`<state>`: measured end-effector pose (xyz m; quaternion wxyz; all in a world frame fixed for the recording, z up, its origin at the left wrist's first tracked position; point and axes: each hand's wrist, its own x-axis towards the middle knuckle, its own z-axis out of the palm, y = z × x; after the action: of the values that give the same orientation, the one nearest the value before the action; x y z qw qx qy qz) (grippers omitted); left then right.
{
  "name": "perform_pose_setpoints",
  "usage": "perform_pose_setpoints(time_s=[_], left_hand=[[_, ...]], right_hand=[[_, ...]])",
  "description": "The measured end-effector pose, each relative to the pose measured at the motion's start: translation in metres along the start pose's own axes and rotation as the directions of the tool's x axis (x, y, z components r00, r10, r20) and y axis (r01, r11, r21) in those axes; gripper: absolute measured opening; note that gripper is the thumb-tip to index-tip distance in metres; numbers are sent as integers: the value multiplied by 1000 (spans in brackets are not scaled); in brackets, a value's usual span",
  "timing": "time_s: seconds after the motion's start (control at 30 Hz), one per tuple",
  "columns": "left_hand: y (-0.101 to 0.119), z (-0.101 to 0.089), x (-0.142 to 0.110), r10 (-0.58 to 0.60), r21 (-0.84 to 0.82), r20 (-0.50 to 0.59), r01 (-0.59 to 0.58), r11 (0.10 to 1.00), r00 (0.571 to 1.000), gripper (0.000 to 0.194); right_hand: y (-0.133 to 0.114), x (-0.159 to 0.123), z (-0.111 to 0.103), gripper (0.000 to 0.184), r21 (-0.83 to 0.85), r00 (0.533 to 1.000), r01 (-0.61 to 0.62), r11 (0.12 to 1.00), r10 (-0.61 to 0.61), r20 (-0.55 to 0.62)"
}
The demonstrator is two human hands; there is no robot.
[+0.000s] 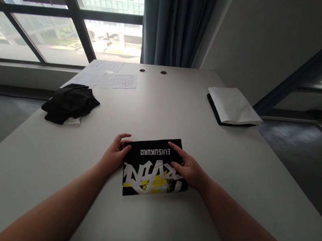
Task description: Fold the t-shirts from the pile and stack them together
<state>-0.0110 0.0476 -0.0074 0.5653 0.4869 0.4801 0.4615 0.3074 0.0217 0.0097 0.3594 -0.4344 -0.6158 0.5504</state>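
A folded black T-shirt (153,168) with white lettering and yellow patches lies near the middle of the white table, its print upside down to me. Its shape is a neat, slightly tilted rectangle. At its left edge, my left hand (114,154) pinches the far corner, with the thumb on top and the index finger curled beyond the edge. From the right side my right hand (190,170) holds the cloth, thumb and index finger lying over the print. The other fingers of the right hand are hidden.
Crumpled black cloth (71,103) with a bit of white under it lies at the table's left edge. Folded white cloth (233,104) rests on black cloth at the right. Printed papers (116,81) lie at the far left, beside two round holes in the table (185,83).
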Motion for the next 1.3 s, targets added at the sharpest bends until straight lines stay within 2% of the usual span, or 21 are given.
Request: perform_pose_setpoints(time_s=[0.17, 0.27, 0.37, 0.43, 0.53, 0.6, 0.7, 0.77, 0.83, 0.9, 1.03, 1.17, 1.3], left_hand=[[6, 4, -5, 53, 284, 25, -58, 957, 998, 29], [8, 5, -7, 77, 447, 67, -99, 889, 995, 29], [11, 4, -7, 116, 632, 40, -115, 767, 992, 29], [14, 3, -7, 173, 753, 39, -143, 642, 984, 24], [19, 4, -10, 292, 857, 175, -291, 425, 940, 17], [23, 9, -14, 364, 865, 261, -384, 322, 894, 19], [25, 21, -21, 419, 852, 330, -458, 255, 846, 33], [24, 29, -25, 379, 826, 421, -521, 215, 824, 43], [22, 34, -27, 297, 801, 500, -565, 198, 813, 50], [20, 35, -27, 228, 805, 512, -556, 208, 828, 52], [19, 32, -22, 146, 845, 451, -474, 249, 881, 39], [22, 29, -21, 108, 857, 436, -449, 253, 894, 36], [22, 28, -21, 112, 868, 415, -430, 247, 903, 36]], right_hand=[[-6, 1, -5, 68, 3, 982, -70, 998, 68, 179], [-10, 1, -6, 64, -20, 963, -134, 991, 135, 233], [-13, 1, -4, 67, -17, 960, -163, 987, 162, 227], [-14, 1, -4, 69, -39, 964, -144, 989, 150, 219], [-15, 0, -5, 74, -51, 963, -119, 992, 128, 236], [-15, 0, -4, 74, -47, 960, -98, 994, 107, 258], [-14, -1, -1, 67, -99, 961, 29, 995, 0, 277], [-12, -2, 3, 63, -161, 951, 144, 976, -91, 296], [-10, -3, 7, 63, -204, 938, 219, 954, -149, 312], [-7, -3, 9, 62, -215, 940, 231, 949, -161, 301], [-6, -3, 9, 63, -170, 967, 127, 977, -84, 240], [-10, -3, 7, 65, -96, 970, 10, 995, 13, 242], [-12, -3, 8, 67, -88, 972, -28, 996, 48, 231]])
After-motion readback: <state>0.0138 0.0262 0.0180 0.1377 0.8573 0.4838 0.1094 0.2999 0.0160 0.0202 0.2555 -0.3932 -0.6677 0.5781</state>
